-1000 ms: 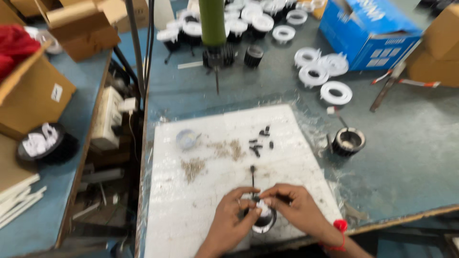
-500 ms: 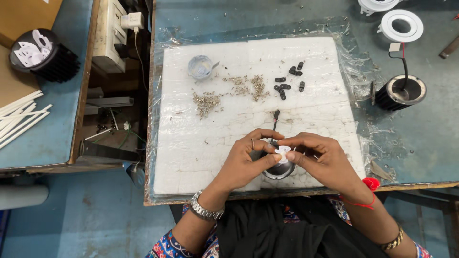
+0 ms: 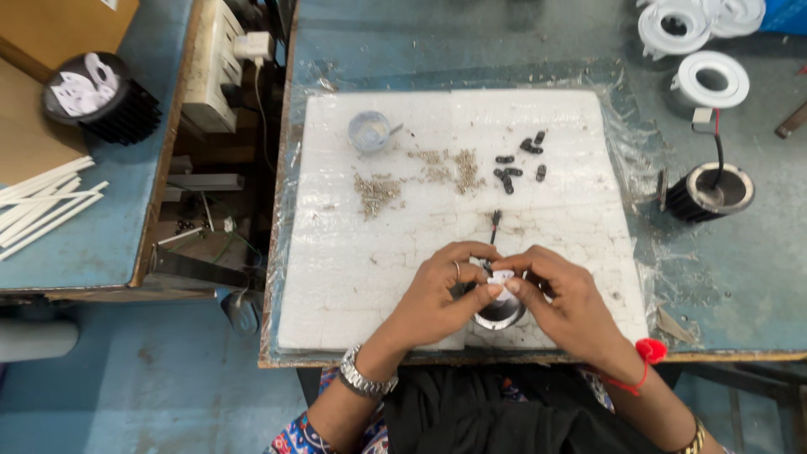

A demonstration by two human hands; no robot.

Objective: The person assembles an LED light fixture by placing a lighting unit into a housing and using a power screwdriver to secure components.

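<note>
My left hand (image 3: 441,292) and my right hand (image 3: 565,296) meet over a small round black and silver lamp housing (image 3: 501,313) at the near edge of a white foam board (image 3: 353,261). Both hands pinch a little white disc (image 3: 502,276) on top of the housing. A thin wire with a black plug (image 3: 494,220) runs up from the housing. Beyond my hands lie several small black parts (image 3: 514,166), two heaps of tiny screws (image 3: 377,190) and a small round dish (image 3: 370,131).
A finned black housing with a wire (image 3: 711,192) stands on the grey table at the right. White ring frames (image 3: 711,79) lie at the far right. To the left, a blue bench holds white sticks (image 3: 42,210), a black heat sink (image 3: 99,97) and a power strip (image 3: 212,67).
The view has dropped from the far table to straight down on my hands. My hands have stayed together on the housing, and the fingers have shifted slightly on the white disc.
</note>
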